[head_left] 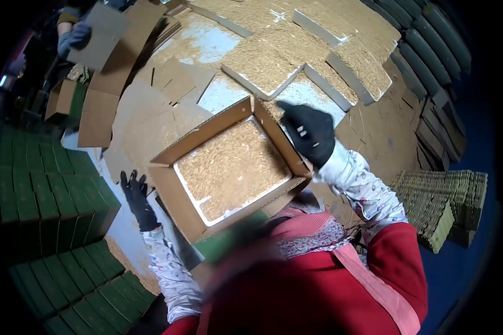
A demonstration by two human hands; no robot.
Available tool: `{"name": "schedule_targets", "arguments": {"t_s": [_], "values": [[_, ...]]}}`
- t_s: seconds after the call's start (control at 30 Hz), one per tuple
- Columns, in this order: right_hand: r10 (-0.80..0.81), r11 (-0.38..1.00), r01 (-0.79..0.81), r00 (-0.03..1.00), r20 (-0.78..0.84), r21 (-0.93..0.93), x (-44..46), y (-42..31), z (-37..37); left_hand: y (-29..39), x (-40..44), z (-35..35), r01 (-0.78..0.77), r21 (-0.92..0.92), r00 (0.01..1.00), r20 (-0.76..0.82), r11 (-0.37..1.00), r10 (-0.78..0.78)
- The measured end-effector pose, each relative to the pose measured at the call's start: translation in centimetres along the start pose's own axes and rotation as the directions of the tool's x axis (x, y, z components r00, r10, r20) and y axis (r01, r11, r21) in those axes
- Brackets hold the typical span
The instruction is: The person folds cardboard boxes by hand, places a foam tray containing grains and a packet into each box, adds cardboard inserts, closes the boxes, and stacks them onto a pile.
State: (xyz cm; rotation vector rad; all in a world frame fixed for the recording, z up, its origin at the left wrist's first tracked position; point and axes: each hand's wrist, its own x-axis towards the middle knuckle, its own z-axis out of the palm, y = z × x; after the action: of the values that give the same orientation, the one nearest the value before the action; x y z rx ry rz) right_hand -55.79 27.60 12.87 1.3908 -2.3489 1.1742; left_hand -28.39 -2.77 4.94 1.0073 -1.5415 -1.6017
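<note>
A brown cardboard box [163,187] with its top open sits tilted in front of my body. Inside it is a white-edged tray [208,223] filled with light brown wood-like shavings [229,167]. My left hand [138,201], in a black glove, is beside the box's left wall with fingers spread and nothing in them. At the upper right wall of the box, my right hand [312,134], also black-gloved, has one digit stretched along the rim side and the other fingers curled. What those curled fingers hold, if anything, is hidden.
Shavings-covered trays with grey strip walls [341,78] fill the table beyond. Green boxes [50,195] are stacked at left. Stacked cardboard pieces [444,195] stand at right, below dark bags [439,42]. Another person's gloved hand [80,34] holds a cardboard sheet [100,36].
</note>
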Motion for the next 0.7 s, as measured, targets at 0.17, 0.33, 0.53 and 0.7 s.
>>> {"name": "schedule_targets", "arguments": {"t_s": [0.17,0.33,0.53,0.7], "values": [[0.202,0.960,-0.122,0.924,0.325,-0.251,-8.8,17.7,7.5,-15.6,9.7,-9.5,0.146,0.172,0.983,-0.133,0.974,-0.124],[0.197,0.940,0.038,0.749,0.632,-0.339,-13.9,21.2,10.9,-15.9,8.0,-8.5,0.257,0.178,0.963,-0.133,0.950,-0.236],[0.364,0.862,0.050,0.632,0.684,-0.504,-11.5,21.8,7.9,-16.1,7.4,-8.8,0.296,0.192,0.952,-0.143,0.936,-0.272],[0.541,0.833,-0.344,0.674,0.504,-0.434,-10.4,20.1,8.7,-14.7,7.3,-8.9,0.273,0.220,0.960,-0.133,0.936,-0.248]]}}
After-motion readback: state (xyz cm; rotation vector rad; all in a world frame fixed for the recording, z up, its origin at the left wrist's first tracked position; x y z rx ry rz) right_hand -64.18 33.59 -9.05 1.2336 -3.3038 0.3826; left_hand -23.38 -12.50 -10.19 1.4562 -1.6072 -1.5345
